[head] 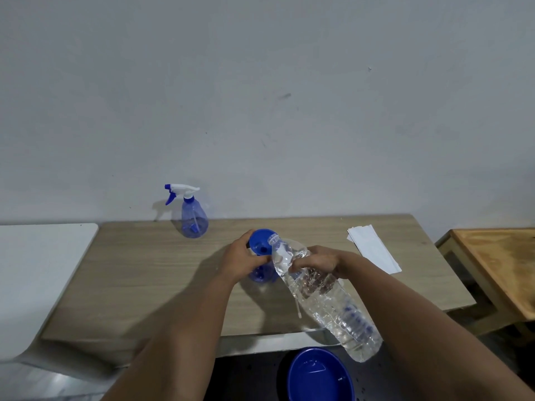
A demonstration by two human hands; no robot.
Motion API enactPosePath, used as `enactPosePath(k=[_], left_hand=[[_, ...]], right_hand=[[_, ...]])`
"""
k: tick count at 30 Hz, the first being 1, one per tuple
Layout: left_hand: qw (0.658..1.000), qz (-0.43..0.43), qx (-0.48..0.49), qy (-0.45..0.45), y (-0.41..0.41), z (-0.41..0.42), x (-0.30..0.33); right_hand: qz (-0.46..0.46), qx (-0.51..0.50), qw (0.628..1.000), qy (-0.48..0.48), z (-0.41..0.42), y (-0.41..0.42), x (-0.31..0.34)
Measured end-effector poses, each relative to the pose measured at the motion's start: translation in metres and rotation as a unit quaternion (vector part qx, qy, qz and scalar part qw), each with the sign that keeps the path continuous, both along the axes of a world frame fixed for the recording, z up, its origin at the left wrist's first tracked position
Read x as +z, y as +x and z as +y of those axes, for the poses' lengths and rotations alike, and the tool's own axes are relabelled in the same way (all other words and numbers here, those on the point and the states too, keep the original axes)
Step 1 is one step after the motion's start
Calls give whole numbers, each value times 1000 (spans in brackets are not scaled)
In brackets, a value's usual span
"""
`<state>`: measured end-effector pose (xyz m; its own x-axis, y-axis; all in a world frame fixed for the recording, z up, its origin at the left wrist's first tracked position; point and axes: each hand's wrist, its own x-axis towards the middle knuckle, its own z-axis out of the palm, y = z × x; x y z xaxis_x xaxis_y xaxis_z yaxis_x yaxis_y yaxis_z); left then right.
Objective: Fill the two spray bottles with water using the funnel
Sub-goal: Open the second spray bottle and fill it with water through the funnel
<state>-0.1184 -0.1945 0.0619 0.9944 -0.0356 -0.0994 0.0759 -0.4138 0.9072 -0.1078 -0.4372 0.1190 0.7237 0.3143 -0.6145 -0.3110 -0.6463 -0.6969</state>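
Funnel [262, 243]: blue, seated in the open spray bottle [260, 274] at mid-bench, neck of the water bottle [318, 290] tilted over its rim.
Left hand [240, 260]: fingers curled round funnel and bottle top — steadying them.
Right hand [318, 263]: grips the clear water bottle near its shoulder.
Second spray bottle [192, 215]: capped, upright, far back-left on the bench [144, 270].
Surroundings: white paper [373, 250] at right; blue basin [320, 374] below the bench edge.

On the table [144, 270], one spray bottle [194, 219] stands at the back left, by the wall. The funnel [260, 241] sits in the second spray bottle [260, 274], mid-table, between my left hand [238, 260] and right hand [317, 263]. Water bottle [324, 296] tilts over the funnel. Folded paper [373, 248] lies back right. A basin [320, 376] sits below the table's near edge.
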Motion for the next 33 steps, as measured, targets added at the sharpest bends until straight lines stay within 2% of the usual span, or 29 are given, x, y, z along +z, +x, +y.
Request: enactPosePath(k=[11, 33], left_hand=[[1000, -2, -1, -4, 1, 1, 0], [1000, -7, 1, 13, 3, 2, -2]], right_hand=[[-12, 7, 999, -49, -1, 11, -1], [-13, 40, 998, -56, -2, 15, 4]])
